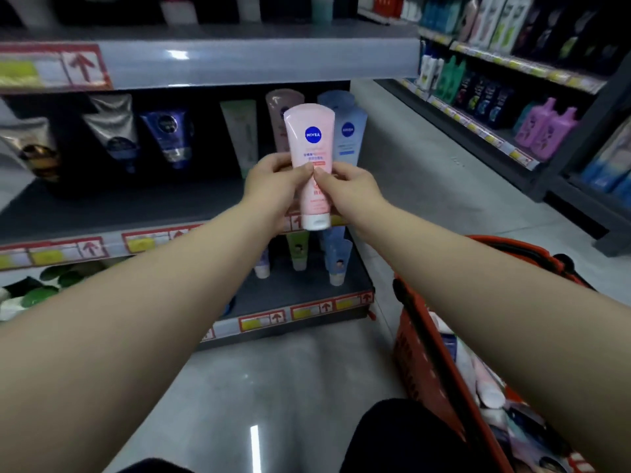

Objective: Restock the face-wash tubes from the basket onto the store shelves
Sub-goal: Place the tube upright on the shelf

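At the far left of the grey metal middle shelf (102, 206) we see a silver-grey squeeze tube (114, 131) standing cap down. A dark blue tube (167, 138) stands just beside it, and a pale green tube (240, 131) further along. Next comes the left hand (273, 182), its thumb and fingers curled round the left side of a pale pink plastic face-wash tube (310, 145) with a round blue logo and a white cap. We find this tube upright, cap down, held in the air before the right end of the middle shelf. Behind it stand a similar pink tube (278, 107) and a pale blue tube (350, 138). The right hand (348, 187) pinches the held tube's right side, and the two thumb tips nearly meet on its front. Low at the right is an orange plastic basket (408, 349) holding more tubes (490, 392). Across the aisle we see purple bottles (546, 131) on another shelf.
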`<state>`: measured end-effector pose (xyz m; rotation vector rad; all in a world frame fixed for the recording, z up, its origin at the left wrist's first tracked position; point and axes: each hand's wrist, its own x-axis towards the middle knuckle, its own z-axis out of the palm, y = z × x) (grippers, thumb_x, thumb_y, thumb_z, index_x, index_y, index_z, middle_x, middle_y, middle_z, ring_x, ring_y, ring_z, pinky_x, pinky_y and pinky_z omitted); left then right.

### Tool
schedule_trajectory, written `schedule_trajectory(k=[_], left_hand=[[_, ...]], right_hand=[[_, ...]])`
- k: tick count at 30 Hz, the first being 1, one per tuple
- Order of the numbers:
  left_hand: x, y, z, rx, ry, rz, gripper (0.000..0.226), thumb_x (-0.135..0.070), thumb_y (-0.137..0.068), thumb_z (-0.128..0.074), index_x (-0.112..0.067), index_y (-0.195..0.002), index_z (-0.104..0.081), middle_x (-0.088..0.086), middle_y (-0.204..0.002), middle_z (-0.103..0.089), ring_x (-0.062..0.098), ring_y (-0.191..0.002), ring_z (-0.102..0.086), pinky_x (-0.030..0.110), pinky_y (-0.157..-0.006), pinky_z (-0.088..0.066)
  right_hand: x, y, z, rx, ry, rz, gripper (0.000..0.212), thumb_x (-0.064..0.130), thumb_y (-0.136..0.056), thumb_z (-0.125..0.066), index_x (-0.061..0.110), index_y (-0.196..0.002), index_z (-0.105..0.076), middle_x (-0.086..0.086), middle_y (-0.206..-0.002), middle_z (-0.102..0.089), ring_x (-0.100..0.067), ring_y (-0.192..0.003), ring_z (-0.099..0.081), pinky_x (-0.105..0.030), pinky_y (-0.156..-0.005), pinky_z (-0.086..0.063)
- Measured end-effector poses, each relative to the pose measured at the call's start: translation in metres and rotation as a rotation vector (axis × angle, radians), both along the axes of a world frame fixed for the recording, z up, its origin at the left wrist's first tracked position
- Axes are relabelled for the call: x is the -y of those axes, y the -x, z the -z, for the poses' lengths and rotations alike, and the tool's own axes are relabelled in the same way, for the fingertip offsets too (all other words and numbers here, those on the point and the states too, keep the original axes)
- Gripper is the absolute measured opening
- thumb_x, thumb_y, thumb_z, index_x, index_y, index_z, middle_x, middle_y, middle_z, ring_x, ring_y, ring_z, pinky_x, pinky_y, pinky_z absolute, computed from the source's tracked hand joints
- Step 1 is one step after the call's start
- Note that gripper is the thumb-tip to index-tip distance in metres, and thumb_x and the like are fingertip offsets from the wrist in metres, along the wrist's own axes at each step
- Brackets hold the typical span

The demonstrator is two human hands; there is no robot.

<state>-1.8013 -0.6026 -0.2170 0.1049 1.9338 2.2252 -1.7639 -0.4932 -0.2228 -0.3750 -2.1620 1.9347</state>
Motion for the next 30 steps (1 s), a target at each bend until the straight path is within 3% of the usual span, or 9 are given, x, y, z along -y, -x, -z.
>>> schedule_trajectory(k=[4,7,10,18,23,30], left_hand=[[0.010,0.027,0.001,-0.076,0.047,-0.060,0.025,-0.001,-0.083,-0.066,-0.011,-0.105,-0.061,0.008,-0.102,-0.069,0.027,-0.097,-0.067,0.051,-0.085,-0.055],[0.011,0.047,0.004,-0.118,0.059,-0.088,0.025,-0.002,-0.083,-0.066,-0.015,-0.103,-0.063,0.008,-0.106,-0.069,0.025,-0.099,-0.067,0.050,-0.087,-0.055],[0.008,0.064,0.007,-0.139,0.049,-0.099,0.031,-0.001,-0.086,-0.062,-0.011,-0.115,-0.064,0.010,-0.112,-0.068,0.024,-0.103,-0.066,0.046,-0.092,-0.053],[0.007,0.091,0.028,-0.125,0.126,-0.038,0.044,-0.006,-0.092,-0.056,-0.021,-0.133,-0.054,0.002,-0.125,-0.063,0.017,-0.112,-0.060,0.036,-0.098,-0.049],[0.009,0.096,0.041,-0.149,0.174,0.010,0.052,-0.004,-0.090,-0.057,-0.018,-0.140,-0.046,0.003,-0.132,-0.058,0.015,-0.119,-0.055,0.033,-0.103,-0.046],[0.010,0.094,0.040,-0.164,0.224,0.056,0.056,0.000,-0.089,-0.056,-0.018,-0.140,-0.046,0.002,-0.131,-0.059,0.012,-0.116,-0.055,0.028,-0.101,-0.046]], right_hand=[[0.014,0.031,0.002,-0.038,-0.158,0.016,0.022,0.020,-0.093,-0.057,0.012,-0.113,-0.064,-0.005,-0.104,-0.068,-0.017,-0.094,-0.065,-0.034,-0.087,-0.055],[0.018,0.054,0.005,-0.064,-0.206,0.049,0.022,0.019,-0.094,-0.056,0.010,-0.113,-0.063,-0.007,-0.108,-0.067,-0.015,-0.092,-0.062,-0.024,-0.077,-0.052],[0.018,0.075,0.008,-0.085,-0.223,0.086,0.023,0.018,-0.094,-0.056,0.010,-0.115,-0.061,-0.005,-0.110,-0.066,-0.012,-0.092,-0.058,-0.014,-0.068,-0.044],[0.017,0.119,0.031,-0.044,-0.311,0.127,0.027,0.015,-0.093,-0.057,0.008,-0.118,-0.061,-0.011,-0.117,-0.066,-0.025,-0.107,-0.061,-0.039,-0.095,-0.049],[0.016,0.123,0.039,-0.011,-0.277,0.137,0.030,0.013,-0.094,-0.055,0.007,-0.123,-0.057,-0.009,-0.120,-0.064,-0.022,-0.108,-0.060,-0.029,-0.089,-0.048],[0.019,0.124,0.039,0.041,-0.319,0.135,0.032,0.015,-0.092,-0.057,0.007,-0.124,-0.055,-0.011,-0.120,-0.064,-0.025,-0.110,-0.060,-0.035,-0.094,-0.049]])
